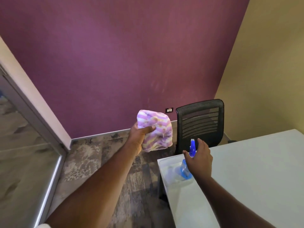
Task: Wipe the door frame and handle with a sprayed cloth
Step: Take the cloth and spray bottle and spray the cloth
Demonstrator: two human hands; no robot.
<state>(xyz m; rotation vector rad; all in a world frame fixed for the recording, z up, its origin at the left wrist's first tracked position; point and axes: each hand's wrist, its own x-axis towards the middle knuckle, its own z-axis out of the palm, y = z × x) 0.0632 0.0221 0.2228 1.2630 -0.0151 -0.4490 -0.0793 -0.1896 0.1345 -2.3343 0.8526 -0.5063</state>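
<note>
My left hand (139, 137) is raised over the floor, shut on a bunched cloth (156, 130) striped in purple, white and yellow. A blue spray bottle (185, 170) stands near the left corner of the white table (246, 170). My right hand (199, 157) hovers at the bottle's trigger head (192, 146) with thumb and fingers spread, not wrapped around it. A glass door with a grey metal frame (49, 129) runs along the left edge of the view. No door handle is visible.
A black mesh office chair (200, 122) stands behind the table against the purple wall (115, 63). A wall socket (169, 110) sits low on that wall. Mottled grey carpet (98, 162) covers the floor between door and table. A beige wall (271, 79) is at the right.
</note>
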